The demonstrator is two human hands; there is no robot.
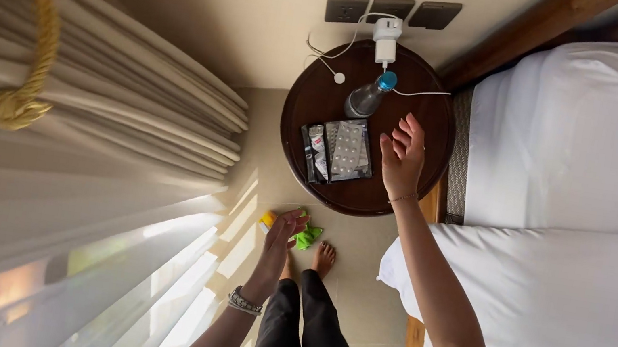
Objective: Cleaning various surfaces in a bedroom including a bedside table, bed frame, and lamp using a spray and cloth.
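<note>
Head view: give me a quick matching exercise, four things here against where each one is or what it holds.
Things:
1. water bottle
2. blister packs
3. left hand
4. right hand

Places or states:
A. open, above the round table's right side
B. at a green cloth and a yellow thing, low over the floor
C. flat on the table's front half
D. standing near the charger, blue cap

Pairs: 1-D, 2-C, 3-B, 4-A

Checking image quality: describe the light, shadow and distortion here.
Head view: sunlight through the sheer curtain throws bright stripes on the floor by the left hand; the round table under the right hand is dimmer; wide-angle lens bends the edges.
</note>
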